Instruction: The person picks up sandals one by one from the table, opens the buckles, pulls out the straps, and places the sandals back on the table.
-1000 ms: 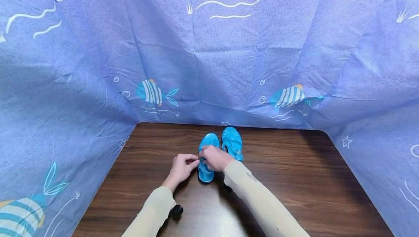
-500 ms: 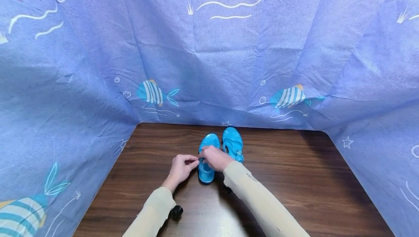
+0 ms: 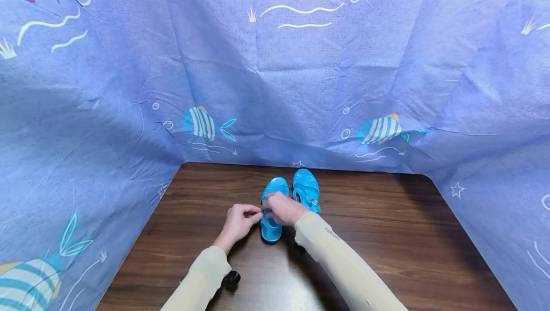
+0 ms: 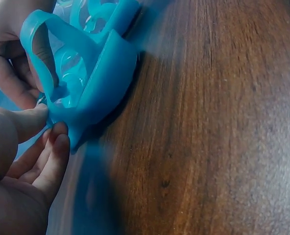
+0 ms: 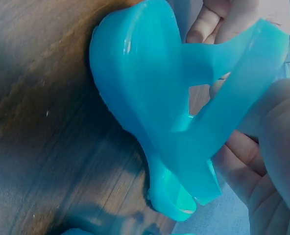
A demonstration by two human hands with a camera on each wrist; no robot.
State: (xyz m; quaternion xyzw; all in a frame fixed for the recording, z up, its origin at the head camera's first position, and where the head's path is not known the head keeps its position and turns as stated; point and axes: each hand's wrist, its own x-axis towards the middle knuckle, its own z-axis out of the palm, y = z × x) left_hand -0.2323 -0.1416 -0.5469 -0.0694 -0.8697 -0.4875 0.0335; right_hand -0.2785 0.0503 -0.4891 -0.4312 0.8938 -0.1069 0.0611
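Observation:
Two translucent blue jelly sandals stand side by side on the wooden table, toes toward the back. At the left sandal (image 3: 275,185), my left hand (image 3: 238,221) pinches the outer side by the strap fastening between thumb and fingers. Reaching across from the right, my right hand (image 3: 285,209) holds the strap of that same sandal; a finger passes inside the strap loop (image 4: 37,54) in the left wrist view. The buckle itself is mostly hidden behind fingertips. The right sandal (image 3: 305,185), with a round buckle on its outer side, is untouched and partly covered by my right wrist.
The dark wooden table (image 3: 386,234) extends on both sides of the sandals. A blue fish-print curtain (image 3: 301,86) hangs along its back and sides. A black device (image 3: 232,279) sits under my left wrist.
Both hands stay at the left sandal's strap with hardly any visible movement. The head view has tilted very slightly upward, and the sandals have not moved on the table.

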